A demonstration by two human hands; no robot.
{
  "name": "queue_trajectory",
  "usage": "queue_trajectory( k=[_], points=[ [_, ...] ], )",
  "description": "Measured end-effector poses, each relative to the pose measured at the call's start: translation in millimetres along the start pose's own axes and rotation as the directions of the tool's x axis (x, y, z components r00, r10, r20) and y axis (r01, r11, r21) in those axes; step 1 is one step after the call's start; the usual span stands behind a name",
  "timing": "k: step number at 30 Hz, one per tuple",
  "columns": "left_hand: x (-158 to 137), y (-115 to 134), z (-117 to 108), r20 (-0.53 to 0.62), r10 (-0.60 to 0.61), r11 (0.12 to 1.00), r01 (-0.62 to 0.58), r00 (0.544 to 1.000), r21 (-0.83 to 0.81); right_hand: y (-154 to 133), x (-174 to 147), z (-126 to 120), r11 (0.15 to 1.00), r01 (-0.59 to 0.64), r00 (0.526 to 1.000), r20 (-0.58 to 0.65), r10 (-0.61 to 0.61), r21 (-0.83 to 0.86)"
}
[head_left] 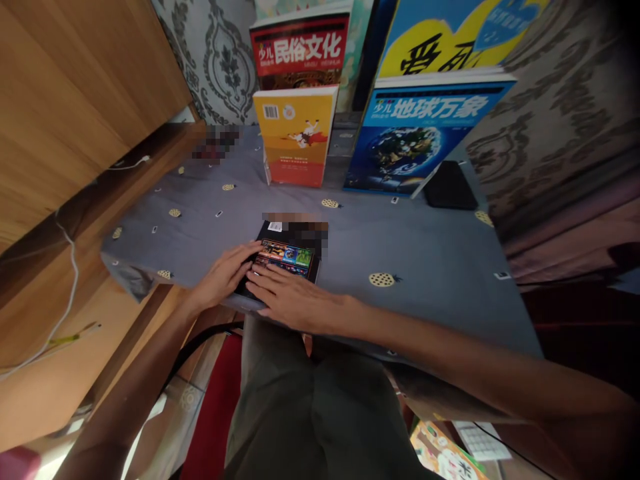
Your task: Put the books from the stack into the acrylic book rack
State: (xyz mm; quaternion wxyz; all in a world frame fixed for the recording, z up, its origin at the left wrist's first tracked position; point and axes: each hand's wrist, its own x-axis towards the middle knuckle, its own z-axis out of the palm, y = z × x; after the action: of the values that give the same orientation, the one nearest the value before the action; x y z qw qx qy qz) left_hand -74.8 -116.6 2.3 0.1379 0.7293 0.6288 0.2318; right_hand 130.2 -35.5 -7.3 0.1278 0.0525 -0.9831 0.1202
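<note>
A black-covered book (295,235) with rows of small colourful pictures lies near the front edge of the cloth-covered table. Across its lower part rests my right hand (293,297), palm down with fingers stretched out. At the book's left edge lies my left hand (227,272), flat, its fingertips on the cover. Both hands are open and grip nothing. Part of the book's top is blurred out, and my hands hide much of its lower half.
Behind the book stand an orange-yellow book (299,157), a red book (300,50), a blue book with a globe (405,143) and a yellow-blue book (440,40). A dark flat object (451,185) lies at the right. A wooden cabinet (85,87) borders the left.
</note>
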Motion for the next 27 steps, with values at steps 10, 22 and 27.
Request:
queue_trajectory(
  k=[10,22,27],
  points=[
    [-3,-1,2,0.025,0.068,0.985,-0.071,0.997,0.16,-2,-49,-22,0.975,0.059,0.998,0.0,-0.06,0.215],
    [65,3,-27,0.118,0.026,0.742,-0.099,0.993,0.663,108,-68,-30,0.819,-0.486,0.776,-0.282,0.564,0.305],
    [96,69,7,0.012,-0.058,0.823,0.041,0.998,0.567,118,-71,-36,0.737,-0.396,0.704,-0.334,0.627,0.548]
  ],
)
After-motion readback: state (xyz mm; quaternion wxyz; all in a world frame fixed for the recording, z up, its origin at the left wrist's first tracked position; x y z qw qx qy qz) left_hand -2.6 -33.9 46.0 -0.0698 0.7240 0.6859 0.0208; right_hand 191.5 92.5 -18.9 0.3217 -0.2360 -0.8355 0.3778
